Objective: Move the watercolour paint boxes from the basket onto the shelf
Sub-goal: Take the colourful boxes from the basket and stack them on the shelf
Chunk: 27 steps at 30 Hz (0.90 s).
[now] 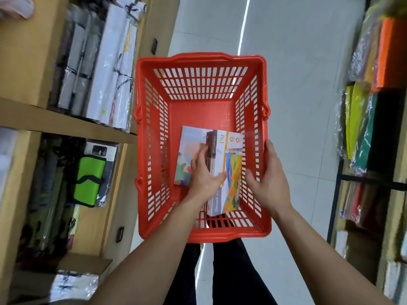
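Both hands at the red basket (pixel 199 60). Left hand (pixel 204 172) down inside it, clamped on the upper paint box (pixel 230 170): fingers (pixel 198 157) curled over the box's brown long side, thumb (pixel 220 177) laid across the white face. Right hand (pixel 269 179) clasping the basket's right wall near the rim, fingers stretched along the outside, thumb (pixel 251 176) tucked inside against the slotted mesh.

Upper paint box tipped up on one long edge, printed with orange, yellow and blue blocks, its near end almost at the basket's near wall. To its left and partly under it, the lower paint box (pixel 189 148), flat on the basket bottom, with a pale cover of soft pastel shapes, one corner hidden by the left hand. Both boxes in the near half of the basket, none on the shelf.

Below the near rim, black trouser legs (pixel 231 271) and a pale tiled floor (pixel 297 84).

On the left, a wooden shelf (pixel 66 125) just beside the basket's left wall; touching or not, impossible to tell. On that shelf, plastic-wrapped white rolls (pixel 105 69). One level down, a bright green pouch (pixel 89 179) in clear wrap. On the right, well apart from the basket, a rack of plastic-wrapped sheets (pixel 361 133) in yellow, green and orange.
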Motion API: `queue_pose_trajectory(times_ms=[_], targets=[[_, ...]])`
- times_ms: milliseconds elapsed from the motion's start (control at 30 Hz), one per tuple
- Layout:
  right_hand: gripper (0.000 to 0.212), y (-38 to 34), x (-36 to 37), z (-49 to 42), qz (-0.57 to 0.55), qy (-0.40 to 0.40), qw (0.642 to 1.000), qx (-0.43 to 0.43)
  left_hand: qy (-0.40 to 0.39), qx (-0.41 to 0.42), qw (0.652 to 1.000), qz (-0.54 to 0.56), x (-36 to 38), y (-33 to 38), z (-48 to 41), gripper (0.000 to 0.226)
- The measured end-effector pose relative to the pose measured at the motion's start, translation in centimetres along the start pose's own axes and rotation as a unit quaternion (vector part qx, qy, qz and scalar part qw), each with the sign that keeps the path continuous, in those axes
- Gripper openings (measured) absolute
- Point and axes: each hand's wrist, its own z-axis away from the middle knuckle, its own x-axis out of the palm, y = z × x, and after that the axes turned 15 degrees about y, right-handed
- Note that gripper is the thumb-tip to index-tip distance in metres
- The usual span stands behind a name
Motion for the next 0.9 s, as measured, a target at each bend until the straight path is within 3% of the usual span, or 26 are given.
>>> queue_pose_trajectory(times_ms=[100,200,300,367,467,600,767,900], targets=[[0.092,-1.7,-1.3,1.3,0.049,0.032,0.998,0.004,0.006,0.004,0.999,0.035,-5.0,2.4,2.0,0.092],[0.086,-5.3,-2.8,3.5,0.000,0.019,1.000,-0.015,0.029,-0.007,0.997,0.076,-11.0,4.8,5.0,0.083],[0.072,-11.0,-4.1,5.9,-0.111,-0.117,0.987,-0.020,0.064,0.011,0.989,0.133,-17.1,6.8,8.6,0.068],[0.057,-15.0,-4.7,8.1,-0.227,-0.232,0.946,-0.010,0.101,0.020,0.982,0.160,-21.0,8.0,11.3,0.062],[0.061,-20.4,-5.1,11.3,-0.318,-0.319,0.893,-0.020,0.172,0.024,0.965,0.199,-26.3,9.1,15.6,0.057],[0.058,-26.8,-6.2,16.0,-0.355,-0.360,0.860,-0.076,0.294,0.064,0.940,0.161,-32.0,10.3,21.3,0.050],[0.049,-32.9,-7.4,22.1,-0.348,-0.375,0.841,-0.176,0.395,0.111,0.901,0.144,-38.8,9.3,28.3,0.064],[0.064,-37.2,-8.3,29.0,-0.327,-0.387,0.817,-0.276,0.481,0.103,0.854,0.170,-43.9,6.5,35.0,0.050]])
